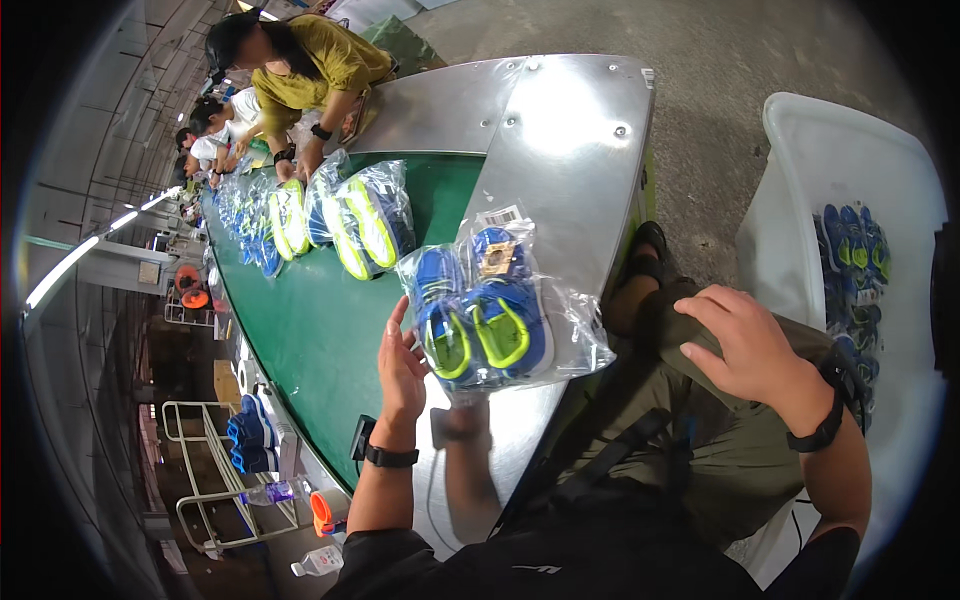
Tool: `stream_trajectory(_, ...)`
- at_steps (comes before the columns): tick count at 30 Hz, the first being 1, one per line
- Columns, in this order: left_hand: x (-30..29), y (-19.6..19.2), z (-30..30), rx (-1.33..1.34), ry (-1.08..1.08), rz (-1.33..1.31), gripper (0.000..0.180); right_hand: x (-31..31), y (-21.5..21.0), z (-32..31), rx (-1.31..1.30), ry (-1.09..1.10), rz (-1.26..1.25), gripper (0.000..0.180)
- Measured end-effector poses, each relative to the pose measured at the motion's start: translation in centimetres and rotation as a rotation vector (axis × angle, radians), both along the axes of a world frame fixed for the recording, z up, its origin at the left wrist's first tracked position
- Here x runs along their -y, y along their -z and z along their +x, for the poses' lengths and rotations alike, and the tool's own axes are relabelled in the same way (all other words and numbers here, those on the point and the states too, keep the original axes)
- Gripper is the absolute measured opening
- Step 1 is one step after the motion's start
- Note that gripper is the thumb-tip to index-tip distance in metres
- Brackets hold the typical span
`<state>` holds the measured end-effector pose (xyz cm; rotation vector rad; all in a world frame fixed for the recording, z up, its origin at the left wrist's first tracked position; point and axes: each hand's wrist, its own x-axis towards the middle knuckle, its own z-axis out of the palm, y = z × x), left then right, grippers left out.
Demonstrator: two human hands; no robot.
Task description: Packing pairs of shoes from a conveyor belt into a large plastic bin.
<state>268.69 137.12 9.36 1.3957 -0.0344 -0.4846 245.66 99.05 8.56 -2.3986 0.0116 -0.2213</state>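
A pair of blue sneakers (pixel 520 300) with lime-green linings lies in a clear plastic bag on the metal end of the table. A small tan tag shows on one shoe. My left hand (pixel 400 365) is at the bag's left edge, fingers stretched upward and apart; I cannot tell if it touches the plastic. Away to the right, above my thigh, my right hand (pixel 740 345) is open and holds nothing, its fingers loosely spread.
More bagged shoes (pixel 370 225) with lime soles lie along the green conveyor belt (pixel 300 335). Beyond them a person in a mustard shirt (pixel 345 60) handles bags. A large white bin (pixel 850 135) on my right contains several bagged shoes. A metal rack (pixel 200 470) stands left of the belt.
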Motion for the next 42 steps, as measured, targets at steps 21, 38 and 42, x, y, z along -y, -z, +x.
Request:
stream_trajectory(21, 10.6, -1.0, -6.6, -0.271, 0.208, -0.191, 0.084, -4.9, -1.8, 3.6, 0.247, 0.19, 0.247, 0.073)
stream_trajectory(38, 17.3, -4.0, -10.4, 0.0, 0.588, -0.108, 0.067, 3.4, -8.2, -4.9, 0.229, 0.367, -0.355, 0.07)
stream_trajectory(42, 14.9, -1.3, -5.9, 0.098, 0.412, 0.079, 0.048, 9.4, -5.7, -10.9, 0.181, 0.663, -0.577, 0.068)
